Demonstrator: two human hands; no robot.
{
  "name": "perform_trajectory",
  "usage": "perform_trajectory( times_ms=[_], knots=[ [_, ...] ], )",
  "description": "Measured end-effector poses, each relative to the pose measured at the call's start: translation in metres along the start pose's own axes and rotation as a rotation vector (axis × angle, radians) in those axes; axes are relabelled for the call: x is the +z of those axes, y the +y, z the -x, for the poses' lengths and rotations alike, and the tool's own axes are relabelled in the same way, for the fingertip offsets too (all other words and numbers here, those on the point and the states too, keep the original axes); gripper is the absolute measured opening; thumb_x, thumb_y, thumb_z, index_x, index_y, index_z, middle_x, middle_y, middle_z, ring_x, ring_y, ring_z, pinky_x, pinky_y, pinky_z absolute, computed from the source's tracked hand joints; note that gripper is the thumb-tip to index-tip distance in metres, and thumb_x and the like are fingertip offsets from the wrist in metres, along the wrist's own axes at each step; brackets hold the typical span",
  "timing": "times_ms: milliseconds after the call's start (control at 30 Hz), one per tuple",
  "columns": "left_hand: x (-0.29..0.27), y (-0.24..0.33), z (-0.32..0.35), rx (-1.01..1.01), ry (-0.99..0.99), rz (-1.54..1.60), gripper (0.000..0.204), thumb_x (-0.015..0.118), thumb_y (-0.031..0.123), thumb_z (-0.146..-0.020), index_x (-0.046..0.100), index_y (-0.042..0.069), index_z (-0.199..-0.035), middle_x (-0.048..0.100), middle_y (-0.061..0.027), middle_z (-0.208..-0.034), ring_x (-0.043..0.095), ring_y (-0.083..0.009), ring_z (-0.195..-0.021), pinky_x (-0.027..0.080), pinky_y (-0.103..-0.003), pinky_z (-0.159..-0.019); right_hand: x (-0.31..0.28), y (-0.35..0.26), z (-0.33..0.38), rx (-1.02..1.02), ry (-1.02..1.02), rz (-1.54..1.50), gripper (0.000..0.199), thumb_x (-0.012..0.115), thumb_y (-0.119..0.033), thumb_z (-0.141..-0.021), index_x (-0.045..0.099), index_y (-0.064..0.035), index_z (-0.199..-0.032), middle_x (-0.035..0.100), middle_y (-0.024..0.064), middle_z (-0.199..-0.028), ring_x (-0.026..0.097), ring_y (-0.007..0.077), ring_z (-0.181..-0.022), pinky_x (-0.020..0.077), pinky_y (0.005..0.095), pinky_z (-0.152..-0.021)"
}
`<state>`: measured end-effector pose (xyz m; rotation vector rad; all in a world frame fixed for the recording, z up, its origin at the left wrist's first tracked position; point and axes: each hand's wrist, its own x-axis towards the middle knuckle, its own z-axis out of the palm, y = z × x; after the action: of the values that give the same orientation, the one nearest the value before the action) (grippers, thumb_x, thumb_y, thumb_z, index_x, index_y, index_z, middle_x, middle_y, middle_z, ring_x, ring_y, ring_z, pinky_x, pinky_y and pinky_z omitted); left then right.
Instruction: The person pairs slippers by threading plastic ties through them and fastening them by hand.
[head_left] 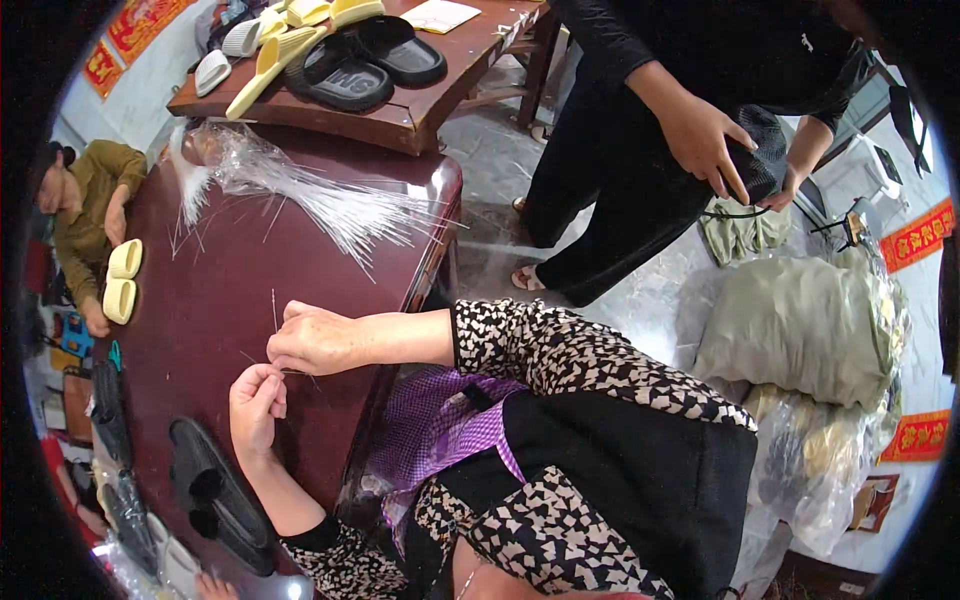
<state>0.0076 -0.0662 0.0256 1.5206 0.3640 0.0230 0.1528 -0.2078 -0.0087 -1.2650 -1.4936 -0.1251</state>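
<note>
Above the dark red table, my left hand point(257, 400) and my right hand point(312, 338) meet, fingertips nearly touching. Both are closed in a pinch on a thin strand point(274, 300), whose fine ends stick out past the fingers. Whether it is one strand or more is too small to tell. Farther along the table lies a loose bundle of thin white strands point(330, 200), partly in clear plastic. Black slippers point(215, 490) lie beside my left forearm.
Yellow slippers point(122, 280) sit at the table's far edge, near a seated person point(95, 220). More yellow and black slippers point(340, 72) cover a second table point(420, 125). A standing person point(640, 160) handles a black mesh item point(757, 155). Large sacks point(800, 330) stand on the floor.
</note>
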Motion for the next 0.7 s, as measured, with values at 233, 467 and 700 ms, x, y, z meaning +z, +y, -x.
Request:
perform_trajectory(
  times_ms=[233, 467, 700],
  knots=[
    [0.004, 0.007, 0.001, -0.004, 0.020, 0.010, 0.008, 0.058, 0.010, -0.088, 0.059, 0.003, -0.089, 0.054, -0.0002, -0.064, 0.043, -0.0037, -0.049, 0.034, -0.017, -0.044, -0.004, 0.001, 0.000, 0.028, -0.003, 0.040, 0.010, 0.061, -0.017, -0.083, 0.057, -0.0113, -0.076, 0.061, 0.0044, -0.064, 0.059, 0.0243, -0.062, 0.0381, 0.0362, -0.075],
    [-0.004, 0.018, 0.026, 0.062, 0.199, -0.376, 0.010, 0.057, 0.008, -0.084, 0.063, -0.001, -0.082, 0.057, -0.0017, -0.063, 0.050, -0.0075, -0.055, 0.040, -0.022, -0.050, -0.006, -0.007, -0.002, 0.088, -0.001, 0.100, 0.006, 0.062, -0.012, -0.084, 0.058, -0.0069, -0.084, 0.062, 0.0063, -0.075, 0.057, 0.0263, -0.070, 0.0424, 0.0365, -0.076],
    [-0.014, 0.022, 0.093, 0.459, 0.816, -0.730, 0.009, 0.057, 0.002, -0.083, 0.060, -0.003, -0.090, 0.060, -0.0075, -0.085, 0.056, -0.0138, -0.073, 0.045, -0.027, -0.064, -0.013, -0.016, -0.002, 0.321, 0.004, -0.085, 0.009, 0.054, -0.008, -0.091, 0.059, -0.0032, -0.084, 0.060, 0.0062, -0.076, 0.059, 0.0168, -0.070, 0.0486, 0.0305, -0.069]
  ],
)
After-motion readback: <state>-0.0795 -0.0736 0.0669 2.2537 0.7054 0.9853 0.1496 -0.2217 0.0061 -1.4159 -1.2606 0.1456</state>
